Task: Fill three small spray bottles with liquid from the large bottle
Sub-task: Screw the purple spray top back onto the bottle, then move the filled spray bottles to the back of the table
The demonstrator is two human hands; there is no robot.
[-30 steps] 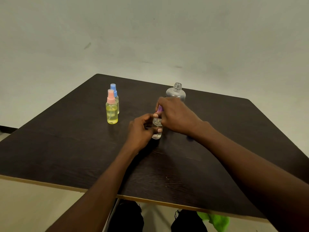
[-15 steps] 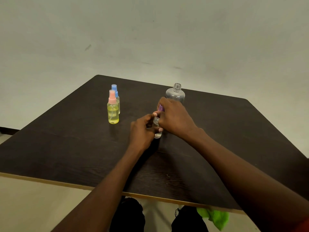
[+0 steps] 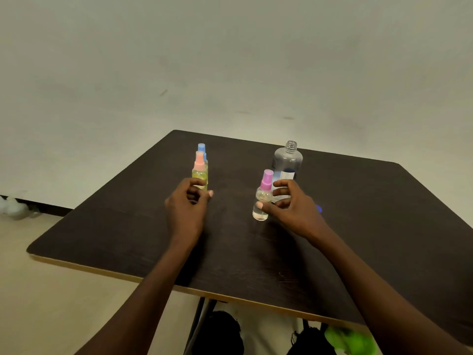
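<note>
The purple-topped bottle point(image 3: 263, 194) stands upright just left of your right hand point(image 3: 294, 208), thumb touching it, fingers point(image 3: 281, 184) loose; your left hand point(image 3: 185, 208), farther off, holds nothing.

A dark wood-grain table point(image 3: 358, 226) with a pale edge band stands before a plain off-white wall point(image 3: 230, 60) marked by a few faint scuffs. Beige floor point(image 3: 51, 303) lies beneath. A dark baseboard point(image 3: 38, 206) runs at left, with blurred pale clumps point(image 3: 15, 207) beside it. Under the table show a metal leg point(image 3: 199, 319), two dark shapes point(image 3: 220, 334) and a bright green object point(image 3: 350, 340)
</note>
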